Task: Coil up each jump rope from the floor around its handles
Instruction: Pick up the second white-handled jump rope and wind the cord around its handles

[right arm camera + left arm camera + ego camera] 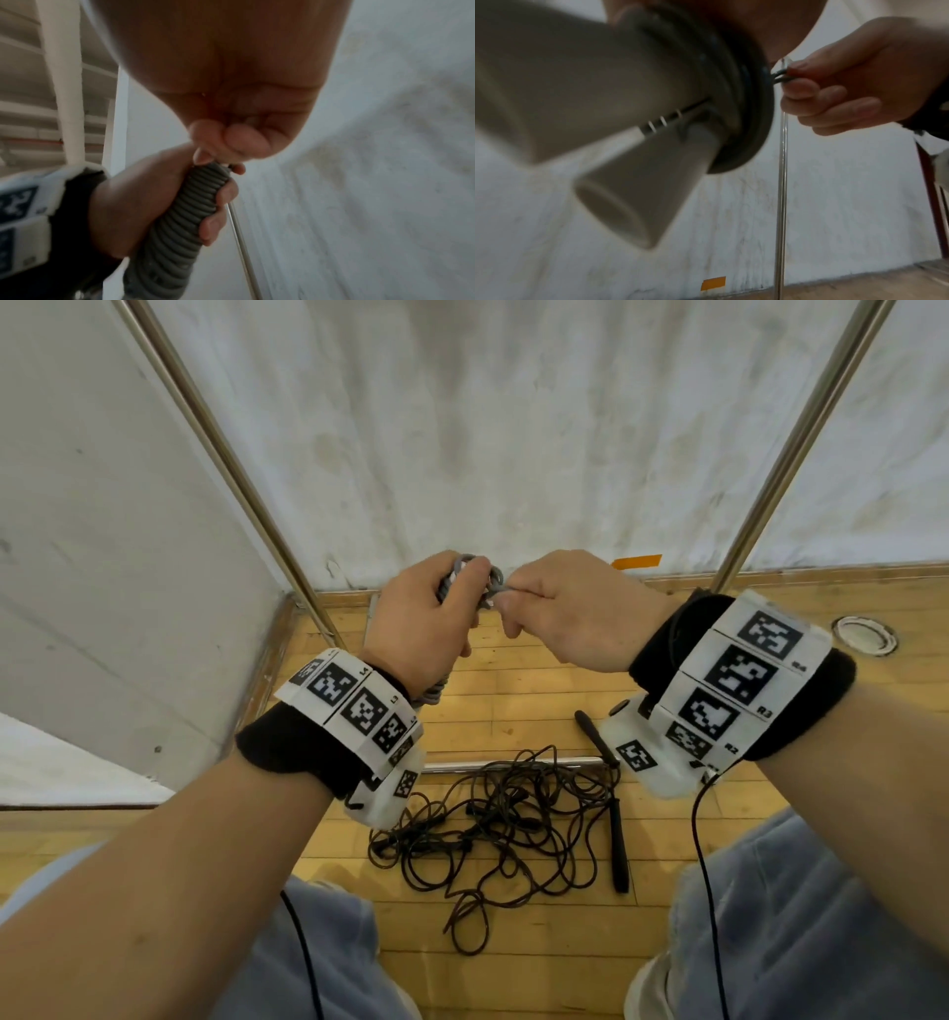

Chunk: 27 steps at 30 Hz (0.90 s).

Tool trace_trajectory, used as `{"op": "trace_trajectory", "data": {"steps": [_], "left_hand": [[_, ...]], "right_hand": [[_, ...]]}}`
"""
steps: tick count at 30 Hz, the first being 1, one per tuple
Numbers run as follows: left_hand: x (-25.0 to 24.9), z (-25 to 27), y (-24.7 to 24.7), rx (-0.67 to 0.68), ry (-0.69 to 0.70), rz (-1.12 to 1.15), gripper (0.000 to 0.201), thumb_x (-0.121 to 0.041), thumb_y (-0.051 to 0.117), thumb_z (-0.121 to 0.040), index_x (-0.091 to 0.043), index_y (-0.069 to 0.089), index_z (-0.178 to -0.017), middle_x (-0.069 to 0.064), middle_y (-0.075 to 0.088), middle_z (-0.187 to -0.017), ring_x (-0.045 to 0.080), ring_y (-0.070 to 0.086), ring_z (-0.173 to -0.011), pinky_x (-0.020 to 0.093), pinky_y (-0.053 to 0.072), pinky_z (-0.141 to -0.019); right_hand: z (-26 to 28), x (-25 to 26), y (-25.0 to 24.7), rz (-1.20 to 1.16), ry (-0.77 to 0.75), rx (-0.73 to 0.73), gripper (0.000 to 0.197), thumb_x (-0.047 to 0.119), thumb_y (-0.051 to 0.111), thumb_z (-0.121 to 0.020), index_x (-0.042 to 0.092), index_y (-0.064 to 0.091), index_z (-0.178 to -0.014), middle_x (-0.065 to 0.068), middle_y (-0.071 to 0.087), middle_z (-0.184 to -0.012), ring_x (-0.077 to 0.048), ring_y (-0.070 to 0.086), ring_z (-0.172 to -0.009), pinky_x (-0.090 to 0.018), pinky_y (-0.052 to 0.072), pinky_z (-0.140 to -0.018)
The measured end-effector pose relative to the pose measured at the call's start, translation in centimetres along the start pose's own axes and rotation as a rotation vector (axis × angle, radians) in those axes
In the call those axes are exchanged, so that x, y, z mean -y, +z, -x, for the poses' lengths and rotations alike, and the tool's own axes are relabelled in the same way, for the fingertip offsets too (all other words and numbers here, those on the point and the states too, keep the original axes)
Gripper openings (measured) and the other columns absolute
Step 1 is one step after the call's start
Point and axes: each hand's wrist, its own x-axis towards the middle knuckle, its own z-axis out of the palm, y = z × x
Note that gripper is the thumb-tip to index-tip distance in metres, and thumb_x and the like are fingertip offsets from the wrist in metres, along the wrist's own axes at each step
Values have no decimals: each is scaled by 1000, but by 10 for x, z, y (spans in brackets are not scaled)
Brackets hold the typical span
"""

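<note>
Our forearms fill the lower frame. Centre frame, our left hand (pixel 421 618) wraps the grey rope bundle (pixel 177 219) tight so the coils hold; our right hand (pixel 570 613) pinches the rope's end (pixel 780 75) to tuck it. The black rope (pixel 508 824) lies tangled bottom centre, uncoiled.

In the head view the gray rope bundle (pixel 470 585) is mostly covered by the left hand (pixel 418 621) and right hand (pixel 570 613). In the left wrist view the two pale handles (pixel 598 113) are blurred and cut off at the left edge. The near black handle (pixel 598 737) on the floor is partly hidden behind the right wristband (pixel 739 680).
</note>
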Motion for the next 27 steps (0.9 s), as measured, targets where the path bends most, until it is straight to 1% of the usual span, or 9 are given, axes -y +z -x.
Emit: {"op": "trace_trajectory", "data": {"steps": [5, 9, 13, 17, 18, 21, 23, 25, 27], "left_hand": [[2, -4, -4, -5, -10, 191, 37, -31, 43, -100, -22, 59, -68, 6, 60, -60, 23, 59, -42, 25, 44, -40], [5, -5, -2, -1, -49, 232, 39, -32, 40, -101, -18, 60, -71, 2, 60, -56, 22, 57, -41, 24, 43, -39], [6, -8, -3, 38, -61, 232, 42, -32, 37, -103, -10, 60, -76, 1, 60, -49, 20, 57, -39, 24, 43, -39], [4, -7, -4, 19, -46, 177, 40, -33, 37, -102, -17, 58, -72, -2, 60, -51, 20, 58, -42, 26, 44, -42], [3, -6, -4, 19, -47, 171, 39, -34, 37, -102, -20, 57, -72, -3, 60, -53, 21, 60, -44, 29, 46, -44], [0, -3, -5, 89, -112, 228, 36, -42, 34, -102, -21, 55, -81, -2, 60, -63, 21, 62, -51, 31, 49, -50], [-2, 0, -6, 174, -141, 306, 27, -40, 36, -102, -22, 54, -93, 1, 61, -70, 20, 63, -55, 30, 51, -52], [-3, 1, -6, 233, -122, 361, 12, -31, 44, -101, -26, 50, -109, 5, 60, -78, 23, 65, -60, 32, 55, -56], [-5, 2, -4, 259, -91, 403, 22, -21, 48, -99, -30, 44, -119, 8, 57, -86, 27, 67, -68, 32, 57, -61]], "right_hand": [[2, 2, 0, -119, -30, -4, 37, 23, 44, -97, 21, 52, -61, 10, 46, -41, 2, 44, -40, -13, 29, -45], [3, 1, 0, -119, -27, -16, 36, 23, 44, -98, 21, 52, -62, 8, 45, -44, 3, 44, -41, -16, 31, -49], [5, 3, -1, -108, -53, -33, 36, 22, 44, -98, 21, 52, -62, 16, 51, -43, 6, 46, -44, -9, 33, -48], [7, 2, 1, -77, -59, -82, 34, 25, 45, -97, 19, 55, -64, 9, 42, -49, 1, 46, -44, -14, 32, -47], [6, 1, 2, -88, -53, -102, 34, 25, 44, -97, 17, 56, -66, 9, 43, -51, -3, 46, -46, -20, 37, -51], [1, -3, 4, -103, -35, -228, 34, 26, 44, -97, 6, 61, -75, -3, 55, -59, -21, 55, -58, -34, 45, -60], [-2, -5, 3, -150, -34, -368, 31, 26, 49, -94, 6, 63, -76, -4, 63, -66, -17, 60, -58, -31, 47, -60], [-5, -7, 1, -240, -23, -456, 21, 23, 53, -92, 14, 65, -77, 4, 64, -68, -12, 63, -60, -30, 52, -66], [-8, -7, 3, -283, -6, -483, 16, 22, 55, -90, 17, 66, -80, 7, 63, -69, -13, 65, -68, -37, 55, -74]]}}
